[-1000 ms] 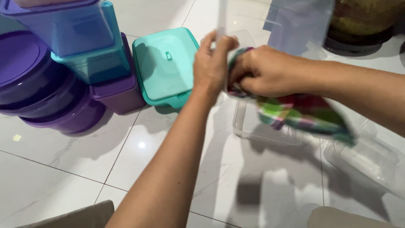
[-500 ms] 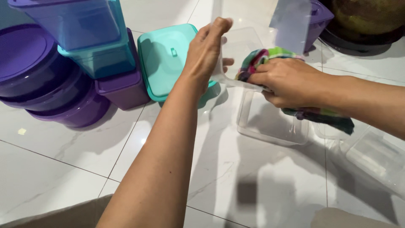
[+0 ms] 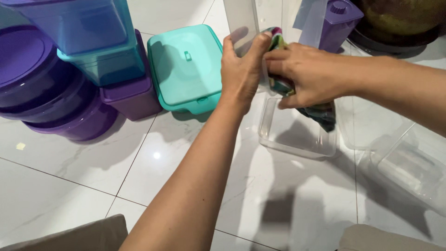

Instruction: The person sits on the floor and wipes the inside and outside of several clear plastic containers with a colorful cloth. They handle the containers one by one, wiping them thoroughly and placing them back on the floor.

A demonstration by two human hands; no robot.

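Note:
My left hand (image 3: 241,72) grips a clear plastic lid (image 3: 242,19) that stands nearly upright above the floor. My right hand (image 3: 309,74) presses a bunched, multicoloured checked cloth (image 3: 320,114) against that lid's far side; the cloth's tail hangs down below the hand. A clear rectangular container (image 3: 297,132) sits open on the white tile floor just beneath both hands.
A teal lidded box (image 3: 183,69) lies left of my hands. Further left are stacked blue, teal and purple containers (image 3: 93,42) and round purple tubs (image 3: 42,93). A purple jug (image 3: 339,23) stands behind; more clear containers (image 3: 409,167) lie right. A dark round base (image 3: 399,42) is top right.
The clear lid has been tipped from a flatter angle to nearly upright. My right hand with the cloth has moved up and left against it. The view shifted slightly.

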